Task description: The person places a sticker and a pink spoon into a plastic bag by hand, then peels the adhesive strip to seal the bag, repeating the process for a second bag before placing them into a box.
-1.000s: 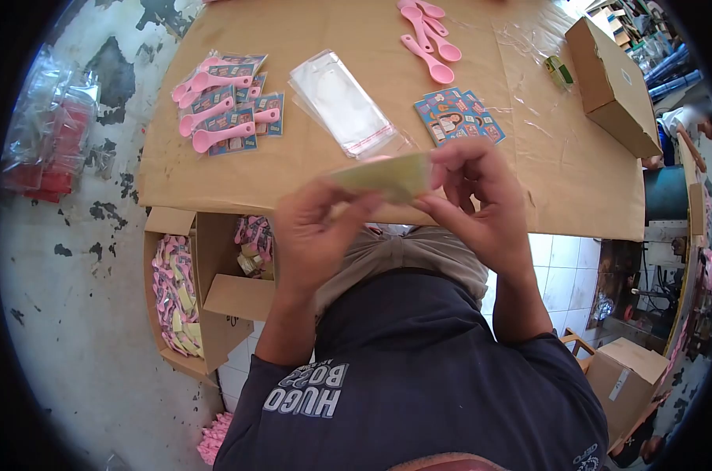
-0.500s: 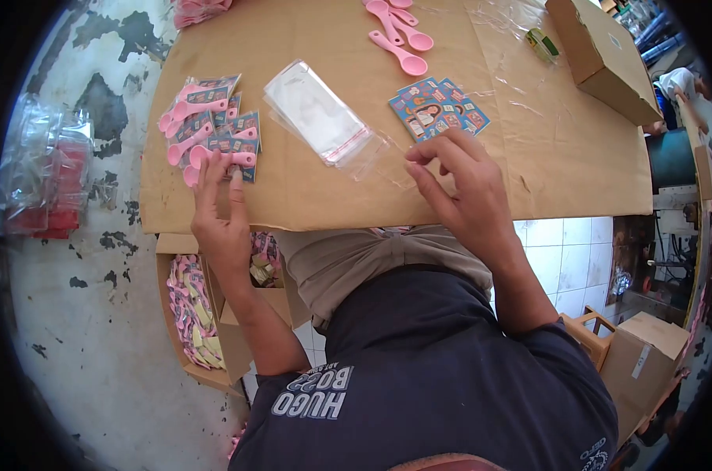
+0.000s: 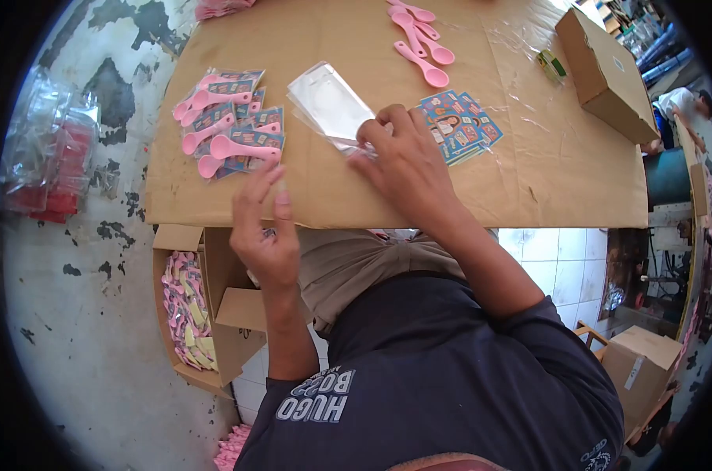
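Note:
My right hand [image 3: 407,157] is over the lower end of a stack of clear plastic bags [image 3: 330,100], thumb and fingers pinched at the edge of a bag. Its fingers hide that end of the stack. Just below a pile of pink spoons with printed cards in clear bags [image 3: 246,149], my left hand [image 3: 265,228] hangs open with nothing in it. Blue printed cards [image 3: 458,125] lie right of my right hand. Several loose pink measuring spoons [image 3: 422,47] rest farther back on the table.
The table [image 3: 528,180] has a brown covering. A cardboard box [image 3: 607,74] stands at its back right, beside a small tape roll [image 3: 552,67]. Below the left edge sits an open box of packed spoons [image 3: 187,306]. Another person [image 3: 686,110] is at far right.
My right hand has moved left from beside the cards to the bags' lower end. My left hand has drawn back from the packed spoons toward the table's front edge.

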Demonstrator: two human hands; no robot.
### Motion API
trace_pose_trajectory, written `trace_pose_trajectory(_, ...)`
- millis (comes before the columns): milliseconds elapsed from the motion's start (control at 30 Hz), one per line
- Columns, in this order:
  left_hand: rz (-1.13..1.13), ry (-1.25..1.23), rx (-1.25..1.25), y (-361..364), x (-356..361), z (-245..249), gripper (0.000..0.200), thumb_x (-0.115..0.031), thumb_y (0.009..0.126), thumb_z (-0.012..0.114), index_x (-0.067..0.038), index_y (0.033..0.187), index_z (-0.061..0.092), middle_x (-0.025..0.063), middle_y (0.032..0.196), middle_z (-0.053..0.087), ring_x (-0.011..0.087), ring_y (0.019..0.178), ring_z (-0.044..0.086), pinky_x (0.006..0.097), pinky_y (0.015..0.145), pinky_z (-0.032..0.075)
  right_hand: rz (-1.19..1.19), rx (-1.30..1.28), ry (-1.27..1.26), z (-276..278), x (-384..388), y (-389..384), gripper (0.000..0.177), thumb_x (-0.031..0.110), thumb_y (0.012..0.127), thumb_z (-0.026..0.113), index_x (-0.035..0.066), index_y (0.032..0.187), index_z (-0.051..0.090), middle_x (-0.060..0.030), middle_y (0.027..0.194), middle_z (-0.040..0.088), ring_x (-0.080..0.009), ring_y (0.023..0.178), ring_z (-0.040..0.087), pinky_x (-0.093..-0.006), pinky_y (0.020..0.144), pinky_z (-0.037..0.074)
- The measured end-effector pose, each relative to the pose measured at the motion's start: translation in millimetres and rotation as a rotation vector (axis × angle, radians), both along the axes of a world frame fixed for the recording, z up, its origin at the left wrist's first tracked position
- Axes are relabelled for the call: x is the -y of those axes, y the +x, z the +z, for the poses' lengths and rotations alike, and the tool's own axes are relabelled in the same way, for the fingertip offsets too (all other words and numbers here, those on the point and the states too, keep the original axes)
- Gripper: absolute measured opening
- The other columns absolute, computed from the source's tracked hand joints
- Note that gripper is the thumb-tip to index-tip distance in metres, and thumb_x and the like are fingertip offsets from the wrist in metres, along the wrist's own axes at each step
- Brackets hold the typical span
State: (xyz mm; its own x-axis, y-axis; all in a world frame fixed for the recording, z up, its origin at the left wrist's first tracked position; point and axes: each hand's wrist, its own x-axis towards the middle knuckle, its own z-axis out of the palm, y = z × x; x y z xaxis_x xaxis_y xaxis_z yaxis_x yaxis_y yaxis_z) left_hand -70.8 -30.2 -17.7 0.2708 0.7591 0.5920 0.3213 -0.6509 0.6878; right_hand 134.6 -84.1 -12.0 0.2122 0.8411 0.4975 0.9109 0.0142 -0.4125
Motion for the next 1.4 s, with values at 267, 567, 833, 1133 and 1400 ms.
trace_pose_trajectory(267,-0.168,-0.305,0.131,17.9,13.5,-3.8,0.022,-0.009,0.099,0.066,-0.002,0.119,0.072,0.0117,0.111,0.070,0.0196,0.092,0.068,0.0306,0.081,0.056,0.041,-0.180,0.040,2.1,2.9,13.9,0.012,0.013,0.087,0.075,0.003,0.093,0.073,-0.0126,0.102,0.062,-0.0320,0.097,0.058,-0.0434,0.085,0.048)
trace_pose_trajectory(567,-0.303,-0.426,0.067,40.8,5.2,9.0,0.030,-0.020,0.106,0.062,0.002,0.126,0.069,0.0056,0.107,0.068,0.0105,0.085,0.062,0.0242,0.074,0.051,0.098,-0.175,0.266,19.9,8.2,15.1,0.011,0.003,0.083,0.073,0.006,0.092,0.067,-0.0113,0.099,0.063,-0.0329,0.097,0.059,-0.0438,0.083,0.047)
trace_pose_trajectory(833,-0.496,-0.893,0.396,57.7,-5.2,8.3,0.036,-0.030,0.107,0.061,0.003,0.115,0.071,0.0081,0.096,0.073,0.0124,0.083,0.068,0.0265,0.073,0.056,0.295,0.014,0.242,26.3,38.2,13.5,0.015,0.008,0.080,0.077,0.007,0.093,0.069,-0.0084,0.103,0.065,-0.0288,0.098,0.060,-0.0402,0.084,0.051)
trace_pose_trajectory(1133,-0.465,-0.883,0.451,60.8,-10.2,1.7,0.024,-0.012,0.101,0.068,0.003,0.119,0.070,0.0064,0.104,0.073,0.0101,0.087,0.068,0.0254,0.072,0.053,-0.265,-0.155,0.084,19.5,60.2,67.3,0.030,0.025,0.090,0.078,0.004,0.109,0.068,-0.0146,0.105,0.062,-0.0344,0.102,0.058,-0.0447,0.088,0.048)
trace_pose_trajectory(1400,-0.302,-0.778,0.209,61.9,-24.9,10.1,0.029,-0.021,0.101,0.071,0.004,0.115,0.072,0.0002,0.083,0.072,0.0037,0.068,0.058,0.0214,0.061,0.049,-0.379,-0.247,-0.104,3.9,64.1,88.6,0.035,0.028,0.091,0.077,0.002,0.108,0.063,-0.0147,0.104,0.061,-0.0329,0.101,0.058,-0.0453,0.089,0.047)
